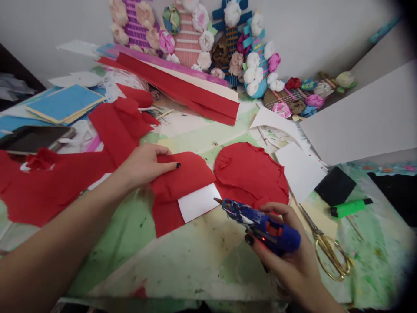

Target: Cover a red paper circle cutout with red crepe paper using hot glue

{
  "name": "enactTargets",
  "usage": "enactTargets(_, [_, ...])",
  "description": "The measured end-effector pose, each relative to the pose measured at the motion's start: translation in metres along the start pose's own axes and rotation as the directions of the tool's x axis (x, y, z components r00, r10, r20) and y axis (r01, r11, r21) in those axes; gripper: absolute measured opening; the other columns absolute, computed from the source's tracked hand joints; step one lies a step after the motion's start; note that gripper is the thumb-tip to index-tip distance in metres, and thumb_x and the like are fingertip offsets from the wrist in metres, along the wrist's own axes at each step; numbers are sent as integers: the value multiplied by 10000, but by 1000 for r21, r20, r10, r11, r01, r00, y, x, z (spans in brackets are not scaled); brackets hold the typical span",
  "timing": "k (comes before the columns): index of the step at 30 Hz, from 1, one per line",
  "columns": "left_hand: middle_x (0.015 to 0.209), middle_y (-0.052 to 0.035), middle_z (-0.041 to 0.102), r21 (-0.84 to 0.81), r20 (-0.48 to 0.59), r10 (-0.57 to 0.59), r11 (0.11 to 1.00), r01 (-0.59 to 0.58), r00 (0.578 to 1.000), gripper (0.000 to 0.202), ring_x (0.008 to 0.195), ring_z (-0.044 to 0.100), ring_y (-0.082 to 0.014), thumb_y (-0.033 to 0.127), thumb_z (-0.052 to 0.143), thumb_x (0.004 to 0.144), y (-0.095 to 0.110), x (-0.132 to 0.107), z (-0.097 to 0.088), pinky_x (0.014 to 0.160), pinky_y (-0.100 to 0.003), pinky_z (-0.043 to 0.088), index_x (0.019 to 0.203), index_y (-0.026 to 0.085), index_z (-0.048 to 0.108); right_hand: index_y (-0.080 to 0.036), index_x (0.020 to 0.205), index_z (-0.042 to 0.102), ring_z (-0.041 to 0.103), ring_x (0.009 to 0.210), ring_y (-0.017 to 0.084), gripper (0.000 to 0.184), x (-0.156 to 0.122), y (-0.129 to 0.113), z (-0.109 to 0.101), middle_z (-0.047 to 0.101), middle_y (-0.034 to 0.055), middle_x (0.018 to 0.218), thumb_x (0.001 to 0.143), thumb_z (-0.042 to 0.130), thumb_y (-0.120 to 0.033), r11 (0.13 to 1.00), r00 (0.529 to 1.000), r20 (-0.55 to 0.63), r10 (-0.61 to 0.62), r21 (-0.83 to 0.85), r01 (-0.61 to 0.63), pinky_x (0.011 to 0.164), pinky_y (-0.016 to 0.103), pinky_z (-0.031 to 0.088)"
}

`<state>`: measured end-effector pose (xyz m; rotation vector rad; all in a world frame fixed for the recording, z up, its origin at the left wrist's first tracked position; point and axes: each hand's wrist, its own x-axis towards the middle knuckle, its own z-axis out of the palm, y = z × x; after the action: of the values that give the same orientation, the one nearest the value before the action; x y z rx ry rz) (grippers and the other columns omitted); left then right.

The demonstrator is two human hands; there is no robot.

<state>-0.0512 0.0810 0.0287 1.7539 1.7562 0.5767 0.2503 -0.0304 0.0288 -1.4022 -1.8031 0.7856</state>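
My right hand is wrapped round a blue hot glue gun, a small red light glowing on its side. The gun's nozzle points left, at the right end of a white card strip; whether it touches cannot be made out. That strip lies partly under a folded piece of red crepe paper. With thumb and fingers my left hand grips the paper's upper left part. Just right of it, a rounded piece covered in red crepe paper lies flat on the table.
Gold-handled scissors, a green glue-like tube and a black square lie at right. Red crepe strips and a phone occupy the back and left. Flower-decorated guitar-shaped crafts lean on the wall.
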Motion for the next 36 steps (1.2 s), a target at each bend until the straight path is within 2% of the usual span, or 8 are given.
enactTargets(3, [856, -68, 693, 138, 9, -52, 989, 50, 999, 248, 813, 631, -267, 412, 591, 769, -1, 2, -3, 702, -379, 484, 834, 181, 656, -249, 1136, 413, 606, 458, 121, 369, 4, 5, 9, 650, -17, 745, 835, 624, -217, 985, 997, 53, 58, 157, -65, 402, 207, 491])
enactTargets(6, [998, -115, 674, 310, -160, 170, 944, -114, 972, 229, 928, 614, -298, 300, 563, 810, 1, -10, 1, 771, -424, 486, 984, 165, 624, -256, 1143, 388, 614, 456, 127, 360, 7, 8, 15, 635, -25, 711, 860, 611, -233, 983, 993, 116, 28, 179, -49, 406, 217, 503])
enactTargets(10, [1021, -90, 645, 422, -308, 618, 770, -478, 723, 168, 991, 563, -263, 160, 549, 844, 13, -45, 15, 866, -427, 460, 990, 193, 624, -269, 1110, 393, 599, 502, 123, 334, 11, 8, 18, 616, -20, 731, 857, 610, -237, 999, 994, 104, -43, 37, 39, 432, 224, 482])
enactTargets(13, [873, -47, 600, 301, -208, 735, 676, -672, 646, 178, 821, 511, -190, 94, 569, 837, 29, -77, 27, 727, -337, 451, 959, 198, 645, -277, 1075, 427, 582, 512, 106, 300, 15, 5, 19, 624, -24, 754, 847, 605, -201, 987, 977, 158, -144, -48, 153, 443, 202, 460])
enactTargets(16, [748, -33, 548, 94, -104, 753, 658, -747, 650, 213, 687, 465, -159, 128, 541, 866, 39, -101, 40, 610, -305, 429, 1058, 145, 632, -268, 1091, 476, 607, 570, 97, 313, 19, -1, 20, 658, -16, 817, 828, 599, -152, 944, 923, 247, -294, -78, 321, 503, 176, 480])
enactTargets(19, [718, -39, 563, 147, -188, 725, 688, -710, 663, 210, 720, 492, -186, 135, 557, 857, 37, -110, 50, 698, -368, 461, 1046, 127, 650, -253, 1129, 496, 624, 624, 98, 344, 21, -4, 23, 670, -13, 826, 823, 594, -129, 912, 884, 271, -380, -48, 407, 560, 162, 496])
enactTargets(25, [807, -52, 599, 98, -252, 586, 807, -582, 770, 192, 783, 494, -176, 52, 558, 850, 18, -106, 57, 679, -333, 439, 997, 135, 650, -240, 1042, 549, 602, 578, 81, 301, 25, -9, 30, 669, -32, 785, 786, 666, -131, 928, 913, 212, -349, -56, 368, 536, 154, 478])
enactTargets(36, [892, -54, 618, 246, -385, 487, 873, -421, 784, 194, 867, 544, -174, 61, 572, 846, 3, -99, 40, 775, -306, 470, 1008, 141, 644, -237, 1037, 603, 606, 529, 81, 321, 28, -18, 34, 686, -38, 743, 759, 684, -101, 912, 898, 175, -403, -3, 410, 496, 163, 484])
